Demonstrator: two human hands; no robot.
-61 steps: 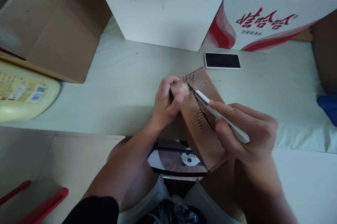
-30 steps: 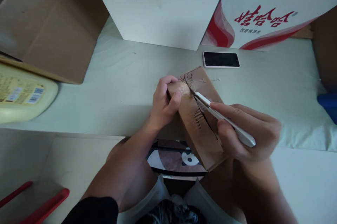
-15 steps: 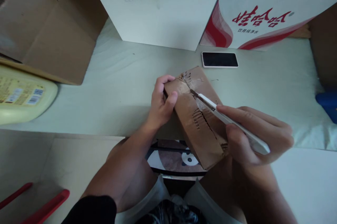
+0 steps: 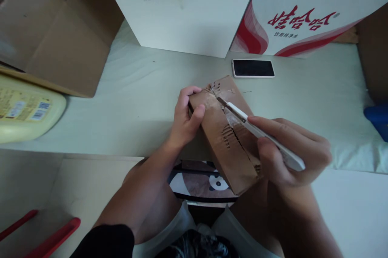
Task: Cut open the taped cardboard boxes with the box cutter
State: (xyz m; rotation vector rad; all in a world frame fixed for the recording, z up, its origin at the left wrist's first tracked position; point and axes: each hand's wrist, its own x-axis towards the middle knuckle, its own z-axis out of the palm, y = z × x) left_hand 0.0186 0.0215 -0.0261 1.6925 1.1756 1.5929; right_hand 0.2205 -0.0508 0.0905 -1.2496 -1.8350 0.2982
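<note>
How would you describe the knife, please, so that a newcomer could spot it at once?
At the near edge of the green table, the left hand grips a small brown box. Over that box, the right hand holds the knife. Unlike the flat phone beyond, it is slim, with a white handle and narrow blade.

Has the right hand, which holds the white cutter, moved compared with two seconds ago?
Yes. Judged against the phone, the right hand with the cutter has shifted rightward and slightly lower in view.
</note>
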